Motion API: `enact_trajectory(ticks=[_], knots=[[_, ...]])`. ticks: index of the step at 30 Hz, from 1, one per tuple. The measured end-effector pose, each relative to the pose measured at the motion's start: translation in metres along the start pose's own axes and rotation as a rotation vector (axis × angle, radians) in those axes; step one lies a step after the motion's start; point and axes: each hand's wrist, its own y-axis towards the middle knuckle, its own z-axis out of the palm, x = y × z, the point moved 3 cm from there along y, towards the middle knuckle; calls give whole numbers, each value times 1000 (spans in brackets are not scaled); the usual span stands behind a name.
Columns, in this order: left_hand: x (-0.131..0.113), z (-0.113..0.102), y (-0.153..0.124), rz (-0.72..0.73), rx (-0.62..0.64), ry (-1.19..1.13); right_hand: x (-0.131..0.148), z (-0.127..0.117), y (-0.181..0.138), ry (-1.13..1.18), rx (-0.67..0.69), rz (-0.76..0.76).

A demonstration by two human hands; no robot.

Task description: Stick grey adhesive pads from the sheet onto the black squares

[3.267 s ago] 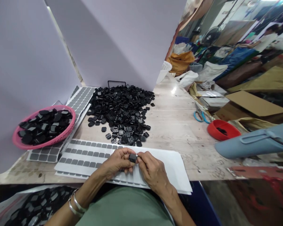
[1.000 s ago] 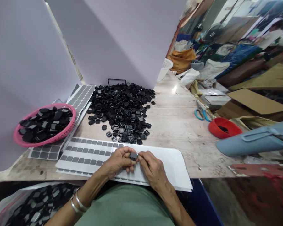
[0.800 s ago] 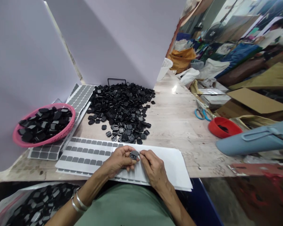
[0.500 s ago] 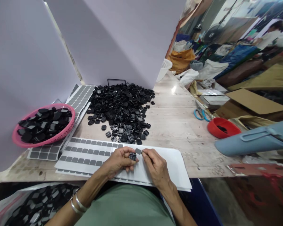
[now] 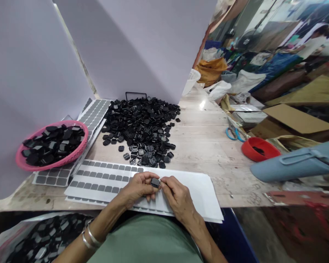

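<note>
1. The table (image 5: 203, 142) is pale worn wood. At its near edge lie the sheets (image 5: 104, 180), white backing paper with rows of small grey pads. At least two lie stacked here, more lean at the back left, and the right part of the top sheet is bare.
2. The pile (image 5: 142, 128) of black parts sits mid-table, past the sheets. There are far too many to count, easily some hundreds.
3. One pink basket (image 5: 50, 146) stands at the left on a sheet, holding several dozen more black parts. Off to the right are one red bowl (image 5: 259, 149) and one pair of scissors (image 5: 234, 133).
4. The left hand (image 5: 138, 188) and right hand (image 5: 178, 197) meet over the top sheet, just above the table's near edge. Two bangles show on the left wrist.
5. One part (image 5: 155, 182) sits between them: the left fingertips are pinched on its edges, and the right thumb and forefinger are closed against its right side.
6. The part looks like hard moulded plastic: light, stiff, smooth enough to slip, unlikely to break. A grip by its edges, as here, leaves the face free.
</note>
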Motion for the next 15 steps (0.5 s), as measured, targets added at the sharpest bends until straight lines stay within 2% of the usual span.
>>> enact_trajectory(ticks=[15], knots=[[2, 0, 0, -27, 2, -20, 1, 2, 0, -60, 56, 4]])
